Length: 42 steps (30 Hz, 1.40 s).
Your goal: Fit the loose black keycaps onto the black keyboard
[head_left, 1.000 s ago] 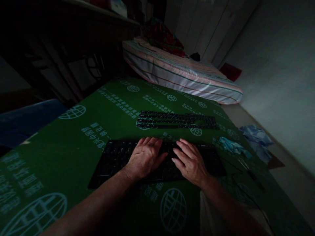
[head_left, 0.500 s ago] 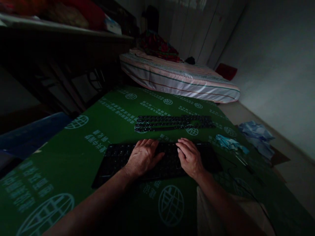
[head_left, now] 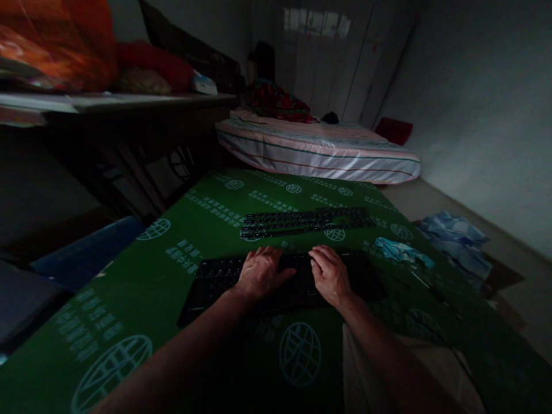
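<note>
A black keyboard [head_left: 204, 287] lies on the green printed cover in front of me, with keys showing at its left end. My left hand [head_left: 261, 273] rests palm down over the keyboard's middle, its fingers stretched towards the far edge and the thumb out to the right. To its right, my right hand [head_left: 330, 273] is over the keyboard with lightly bent fingers, their tips near the far edge. Nothing shows between its fingers, though the undersides are hidden. Beyond the keyboard, loose black keycaps [head_left: 284, 221] lie in several rows.
At right on the green cover [head_left: 207, 230] lie a crumpled light-blue cloth [head_left: 403, 251] and a thin tool like a screwdriver [head_left: 435, 290]. A beige cloth [head_left: 366, 368] is under my right forearm. Behind stands a bed with a striped sheet [head_left: 319, 152]; at left, a table [head_left: 129, 102] holds bags.
My view has tilted up a little and shifted, so the left-hand table shows more. Both hands stay over the keyboard in nearly the same places.
</note>
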Each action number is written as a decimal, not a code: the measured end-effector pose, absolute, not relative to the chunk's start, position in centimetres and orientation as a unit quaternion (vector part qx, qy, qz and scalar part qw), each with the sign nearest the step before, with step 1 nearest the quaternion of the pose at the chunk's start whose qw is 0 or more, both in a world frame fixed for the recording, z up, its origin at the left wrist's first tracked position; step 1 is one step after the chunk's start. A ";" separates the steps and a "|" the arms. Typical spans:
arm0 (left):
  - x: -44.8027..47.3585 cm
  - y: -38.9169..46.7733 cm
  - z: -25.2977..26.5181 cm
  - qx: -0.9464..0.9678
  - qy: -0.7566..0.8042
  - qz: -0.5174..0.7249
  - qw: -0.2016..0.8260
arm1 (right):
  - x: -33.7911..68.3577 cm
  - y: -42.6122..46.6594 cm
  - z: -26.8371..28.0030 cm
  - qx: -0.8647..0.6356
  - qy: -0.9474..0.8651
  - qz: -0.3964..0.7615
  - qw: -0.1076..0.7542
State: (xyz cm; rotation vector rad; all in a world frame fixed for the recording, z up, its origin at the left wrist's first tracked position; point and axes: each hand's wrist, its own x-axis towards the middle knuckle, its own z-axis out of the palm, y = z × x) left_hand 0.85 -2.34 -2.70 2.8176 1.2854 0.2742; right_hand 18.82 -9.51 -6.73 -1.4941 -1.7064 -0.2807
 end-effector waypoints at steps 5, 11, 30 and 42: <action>1.5 -2.3 -3.3 0.910 0.397 0.120 0.015 | 18.8 -9.4 -6.6 -0.603 -0.676 -0.107 0.410; 1.0 -2.2 -3.7 0.911 0.376 0.166 0.021 | 18.6 -9.3 -6.6 -0.607 -0.666 -0.105 0.420; 0.6 -2.5 -4.0 0.907 0.368 0.199 0.046 | 25.0 -3.7 -3.6 -0.663 -0.650 -0.114 0.353; 0.5 -2.9 -3.9 0.903 0.373 0.202 0.073 | 29.8 5.5 -4.0 -0.747 -0.656 -0.061 0.093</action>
